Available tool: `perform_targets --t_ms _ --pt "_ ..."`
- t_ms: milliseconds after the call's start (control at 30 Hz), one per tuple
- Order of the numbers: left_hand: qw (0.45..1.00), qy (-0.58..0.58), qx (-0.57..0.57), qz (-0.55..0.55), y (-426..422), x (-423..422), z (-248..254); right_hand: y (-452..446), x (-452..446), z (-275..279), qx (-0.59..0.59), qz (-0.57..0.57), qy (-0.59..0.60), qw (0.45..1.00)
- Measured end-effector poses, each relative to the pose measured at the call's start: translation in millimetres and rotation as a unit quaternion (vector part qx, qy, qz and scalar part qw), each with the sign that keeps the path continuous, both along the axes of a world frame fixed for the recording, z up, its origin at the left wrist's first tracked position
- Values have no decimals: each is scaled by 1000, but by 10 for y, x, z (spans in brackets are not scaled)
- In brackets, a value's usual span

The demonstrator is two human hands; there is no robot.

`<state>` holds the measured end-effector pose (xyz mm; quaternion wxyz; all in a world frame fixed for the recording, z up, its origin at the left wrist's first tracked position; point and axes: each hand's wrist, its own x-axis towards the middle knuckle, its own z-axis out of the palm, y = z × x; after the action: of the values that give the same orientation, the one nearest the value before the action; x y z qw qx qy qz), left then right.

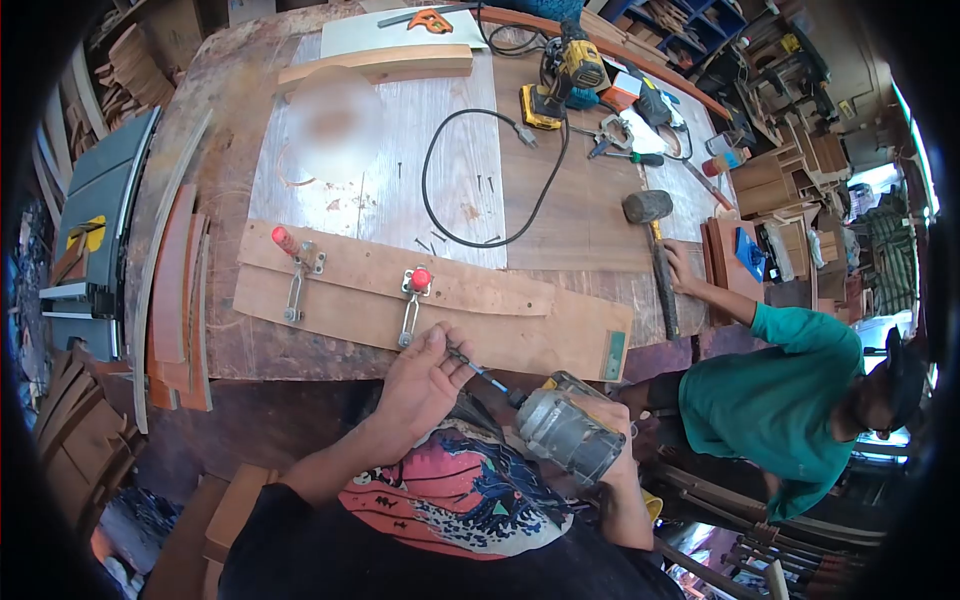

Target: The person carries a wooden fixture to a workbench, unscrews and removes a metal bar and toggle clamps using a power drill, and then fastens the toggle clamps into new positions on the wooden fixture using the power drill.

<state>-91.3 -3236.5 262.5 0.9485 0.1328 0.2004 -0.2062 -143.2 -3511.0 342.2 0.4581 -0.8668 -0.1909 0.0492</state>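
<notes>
My right hand is wrapped round a power drill, which points up and left with a long thin bit. At the bit's tip, my left hand is closed, thumb and fingers pinched round a small dark piece, perhaps a screw. Just beyond my hands lies a curved wooden jig along the table's near edge. It carries two toggle clamps, one with a red handle at the left and one with a red knob near my left hand.
A co-worker in a green shirt stands at the right, one hand by a mallet. A yellow drill, a black cable, loose screws and a curved wooden piece lie on the table.
</notes>
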Motion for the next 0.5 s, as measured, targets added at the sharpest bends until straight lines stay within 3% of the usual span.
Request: perform_targets --t_ms 500 --pt "999 20 26 25 -206 87 -7 28 121 -28 -8 -19 -3 1000"
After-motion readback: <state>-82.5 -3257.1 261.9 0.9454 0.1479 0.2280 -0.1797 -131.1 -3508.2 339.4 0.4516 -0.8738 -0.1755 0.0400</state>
